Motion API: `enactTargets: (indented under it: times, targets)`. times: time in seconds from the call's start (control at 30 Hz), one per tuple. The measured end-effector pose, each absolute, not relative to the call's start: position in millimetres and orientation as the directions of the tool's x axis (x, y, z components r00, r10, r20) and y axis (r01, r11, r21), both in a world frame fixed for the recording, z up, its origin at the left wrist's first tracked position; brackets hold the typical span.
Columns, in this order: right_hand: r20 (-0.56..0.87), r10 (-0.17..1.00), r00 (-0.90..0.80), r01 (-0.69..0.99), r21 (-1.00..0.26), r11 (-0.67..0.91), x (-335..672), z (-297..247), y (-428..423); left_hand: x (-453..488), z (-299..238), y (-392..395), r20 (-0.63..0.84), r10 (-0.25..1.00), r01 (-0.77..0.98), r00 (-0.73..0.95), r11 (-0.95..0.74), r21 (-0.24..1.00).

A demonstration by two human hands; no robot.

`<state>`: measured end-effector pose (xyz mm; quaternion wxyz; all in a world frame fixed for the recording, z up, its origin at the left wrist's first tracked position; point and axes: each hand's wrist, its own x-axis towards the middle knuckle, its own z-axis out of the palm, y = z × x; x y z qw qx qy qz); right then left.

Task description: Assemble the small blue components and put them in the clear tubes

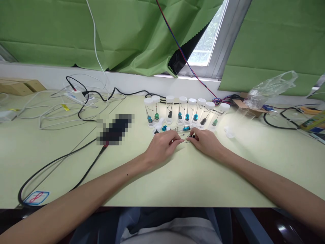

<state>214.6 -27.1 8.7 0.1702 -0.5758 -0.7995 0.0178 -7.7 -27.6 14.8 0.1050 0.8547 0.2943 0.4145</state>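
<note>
My left hand (pixel 164 145) and my right hand (pixel 205 140) rest on the pale green table (pixel 177 176), fingertips meeting in a pinch over a small black component with thin wire leads (pixel 191 137). Which hand actually grips it I cannot tell. Just beyond the fingers lie a few loose components, among them a blue capacitor (pixel 186 128) and a smaller teal one (pixel 164 128). Behind them stands a row of several clear vials with white caps (pixel 186 112), each holding one small blue, teal or black component.
Tangled black and white cables (pixel 83 101) and a power strip (pixel 76 96) lie at the back left, with a blurred dark object (pixel 115 129) nearer. A cardboard box with a plastic bag (pixel 264 93) sits at the back right. Loose white caps (pixel 230 133) lie by the vials.
</note>
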Motion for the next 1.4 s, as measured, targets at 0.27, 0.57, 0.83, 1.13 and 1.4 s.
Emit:
enactTargets:
  times: [0.27,0.57,0.83,1.13,1.4]
  targets:
    - [0.243,0.934,-0.263,0.941,-0.148,0.304,214.1,10.3,-31.1,-11.0,13.8,-25.7,0.636,0.506,0.481,0.583,-0.845,0.231]
    - [0.160,0.955,-0.251,0.937,-0.206,0.281,215.3,13.7,-31.5,-7.0,12.7,-26.1,0.619,0.554,0.471,0.557,-0.824,0.314]
    - [0.143,0.957,-0.251,0.924,-0.260,0.281,216.1,11.7,-30.3,-8.0,14.0,-27.9,0.604,0.484,0.421,0.633,-0.870,0.256]
    - [0.160,0.939,-0.304,0.921,-0.204,0.333,214.5,14.9,-33.5,-7.1,14.6,-33.1,0.494,0.451,0.312,0.743,-0.887,0.341]
    - [0.212,0.911,-0.354,0.917,-0.110,0.382,214.2,13.0,-35.4,-8.6,14.0,-29.0,0.582,0.338,0.316,0.740,-0.938,0.143]
